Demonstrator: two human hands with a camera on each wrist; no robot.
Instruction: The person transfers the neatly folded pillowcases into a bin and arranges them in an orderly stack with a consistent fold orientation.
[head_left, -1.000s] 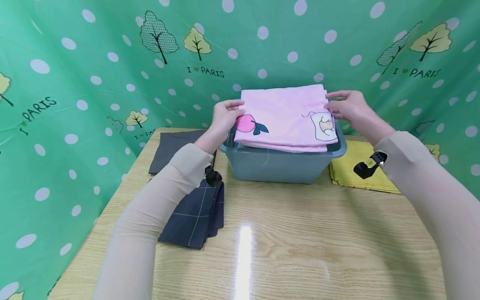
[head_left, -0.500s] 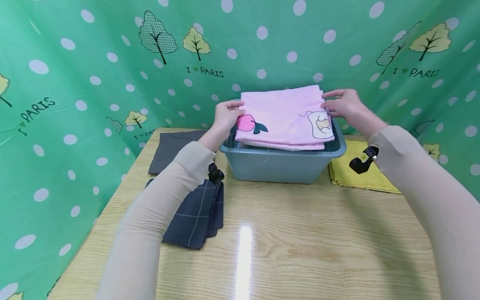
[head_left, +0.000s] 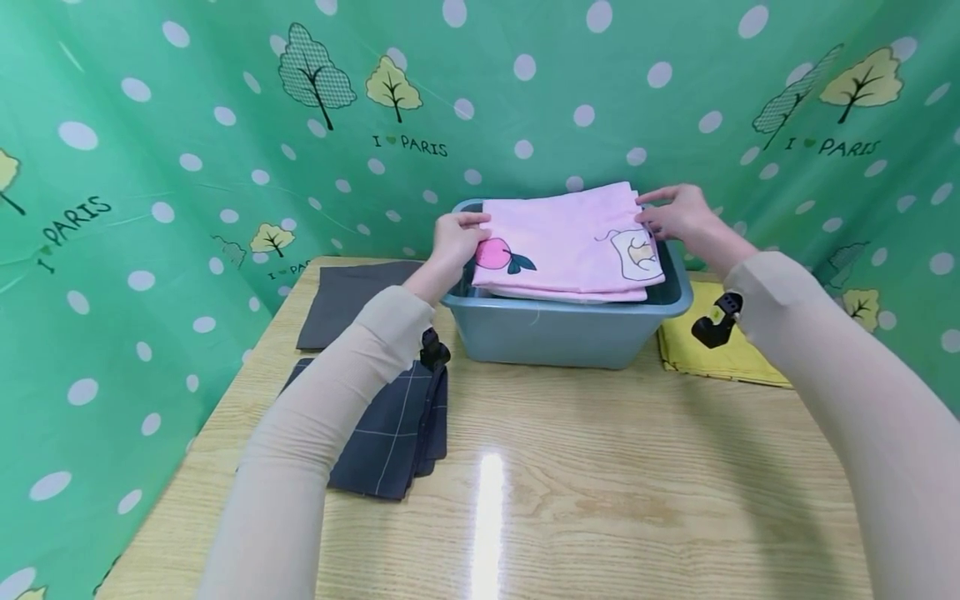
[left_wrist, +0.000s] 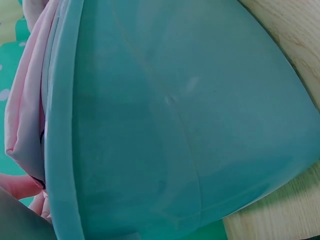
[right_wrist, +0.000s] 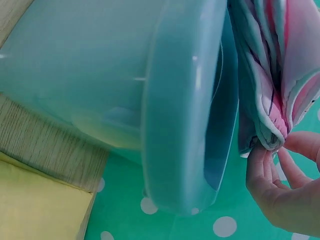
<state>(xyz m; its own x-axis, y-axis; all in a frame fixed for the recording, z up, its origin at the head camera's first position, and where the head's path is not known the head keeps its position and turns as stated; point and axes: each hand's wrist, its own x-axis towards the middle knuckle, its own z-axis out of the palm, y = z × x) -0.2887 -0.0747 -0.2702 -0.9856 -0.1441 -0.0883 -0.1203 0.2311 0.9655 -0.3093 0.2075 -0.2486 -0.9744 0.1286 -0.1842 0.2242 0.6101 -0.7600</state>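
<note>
A folded pink cloth (head_left: 558, 237), printed with a peach and a bear-like figure, lies across the mouth of a grey-blue plastic basin (head_left: 551, 333). My left hand (head_left: 456, 242) pinches its left edge between thumb and fingers. At the opposite edge, my right hand (head_left: 678, 218) grips the folded layers; in the right wrist view its thumb and fingertips close on the bunched cloth (right_wrist: 272, 115) beside the basin's rim (right_wrist: 175, 150). The left wrist view is mostly basin wall (left_wrist: 175, 110), with the cloth's folds (left_wrist: 25, 110) just above the rim.
On the table's left lie a folded dark grey cloth (head_left: 345, 300) and a folded navy checked cloth (head_left: 390, 433). A folded yellow cloth (head_left: 720, 350) lies right of the basin. Behind the wooden table (head_left: 585, 483) hangs a green dotted curtain (head_left: 525, 92).
Both hands have lowered the pink cloth a little towards the basin, and its right edge has shifted left with the right hand. The basin's far left rim now shows.
</note>
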